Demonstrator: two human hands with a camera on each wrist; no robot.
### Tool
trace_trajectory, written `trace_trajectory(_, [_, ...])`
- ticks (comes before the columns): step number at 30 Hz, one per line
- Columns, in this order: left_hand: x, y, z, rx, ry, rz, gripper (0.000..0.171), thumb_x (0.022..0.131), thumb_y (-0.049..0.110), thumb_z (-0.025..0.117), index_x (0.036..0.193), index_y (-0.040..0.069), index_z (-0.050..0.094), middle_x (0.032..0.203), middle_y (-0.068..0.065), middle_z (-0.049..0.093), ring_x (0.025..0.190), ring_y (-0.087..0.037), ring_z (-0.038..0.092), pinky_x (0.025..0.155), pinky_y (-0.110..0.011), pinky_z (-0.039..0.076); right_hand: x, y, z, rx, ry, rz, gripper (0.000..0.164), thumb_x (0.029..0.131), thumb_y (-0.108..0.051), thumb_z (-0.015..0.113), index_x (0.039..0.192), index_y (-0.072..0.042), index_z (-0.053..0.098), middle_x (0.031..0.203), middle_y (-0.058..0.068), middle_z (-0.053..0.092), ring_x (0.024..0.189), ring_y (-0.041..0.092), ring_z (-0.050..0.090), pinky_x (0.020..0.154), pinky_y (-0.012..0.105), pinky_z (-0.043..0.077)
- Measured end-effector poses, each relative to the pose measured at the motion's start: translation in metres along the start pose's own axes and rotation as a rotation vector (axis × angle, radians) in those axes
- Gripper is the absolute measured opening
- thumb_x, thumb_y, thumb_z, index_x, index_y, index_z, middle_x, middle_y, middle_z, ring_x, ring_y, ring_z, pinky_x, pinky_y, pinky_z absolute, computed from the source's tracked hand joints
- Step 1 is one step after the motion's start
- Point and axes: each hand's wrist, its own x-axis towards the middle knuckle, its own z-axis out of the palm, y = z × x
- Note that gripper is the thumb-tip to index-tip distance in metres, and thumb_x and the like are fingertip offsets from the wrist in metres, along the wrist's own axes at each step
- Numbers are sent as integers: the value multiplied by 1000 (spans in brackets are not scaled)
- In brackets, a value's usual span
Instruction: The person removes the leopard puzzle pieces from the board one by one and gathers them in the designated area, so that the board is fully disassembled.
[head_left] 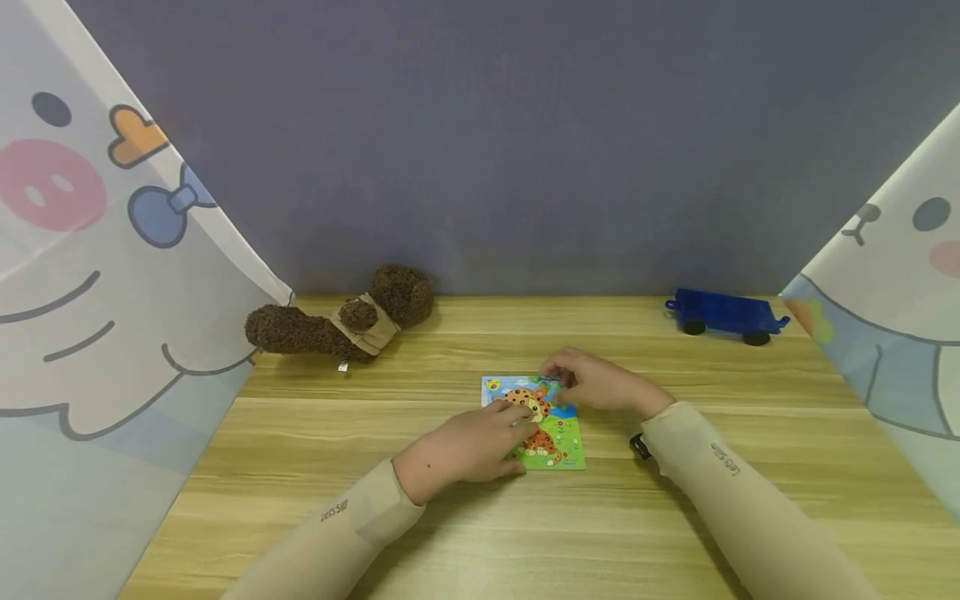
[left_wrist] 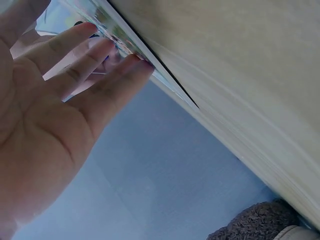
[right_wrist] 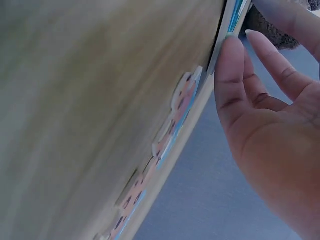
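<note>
A leopard picture puzzle [head_left: 551,433] lies flat on the wooden table, its ground green and its sky blue. From the near left, my left hand [head_left: 480,442] reaches over it with fingers spread, covering part of the leopard. In the left wrist view the fingertips [left_wrist: 142,70] touch the puzzle's surface. My right hand [head_left: 596,383] is over the upper right corner, fingers bent and thumb apart from them. The right wrist view shows its thumb [right_wrist: 231,55] against the puzzle's edge, with no separate thing seen in its grip. Spotted puzzle pieces [right_wrist: 165,135] lie nearer that camera.
A brown plush bear [head_left: 367,321] in a tan garment lies at the back left. At the back right stands a blue toy wagon [head_left: 723,312] with black wheels. A grey panel [head_left: 480,150] rises behind the table, and printed cloths [head_left: 112,317] hang on both sides.
</note>
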Motion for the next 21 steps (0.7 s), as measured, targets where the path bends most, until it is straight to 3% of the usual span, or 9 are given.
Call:
trace_trajectory(10, [-1,8,2,23,-37,-59,75,102,62,62,167,30,41,175,4,37,159,-29,40,118,-41,54,1,3,-1,4,-23,23,46,96,-19,81,139,-10,65,136,12,60,122,26,61,104,45,57])
trace_trajectory(21, [0,15,3,71,-43,-80,76,100,71,57,165,34,43,174,5,39,158,-31,41,119,-40,53,-1,3,0,19,-38,41,45,96,-20,82,137,-11,65,136,11,56,125,28,59,104,44,57])
